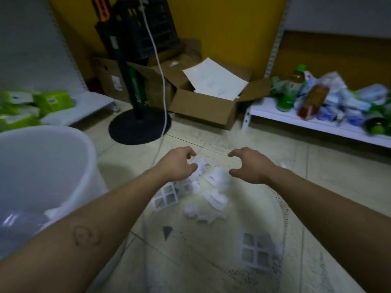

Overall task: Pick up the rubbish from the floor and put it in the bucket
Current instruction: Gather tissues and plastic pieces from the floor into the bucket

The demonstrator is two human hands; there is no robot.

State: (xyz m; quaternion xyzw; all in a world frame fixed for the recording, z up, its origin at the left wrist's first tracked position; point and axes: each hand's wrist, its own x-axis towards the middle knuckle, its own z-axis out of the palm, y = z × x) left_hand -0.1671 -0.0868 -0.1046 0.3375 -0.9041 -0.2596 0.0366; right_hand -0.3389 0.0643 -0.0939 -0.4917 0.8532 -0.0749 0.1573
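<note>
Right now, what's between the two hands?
Head view: crumpled white paper on the floor lies between left hand and right hand, both open.

Single head-worn wide-angle view — forward and down, close over floor and forearms.

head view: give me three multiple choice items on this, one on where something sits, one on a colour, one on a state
1. Where is the bucket?
A. left of the person's arms
B. on the right shelf
C. inside the cardboard box

2. What colour is the back wall?
A. blue
B. yellow
C. red

3. How are the left hand and right hand?
A. both clenched on rubbish
B. open, curled above the white scraps
C. inside the bucket

Answers: 1 A, the bucket stands at the left edge. 2 B, the wall behind the crate is yellow. 3 B, both hands are empty over the pile.
</note>
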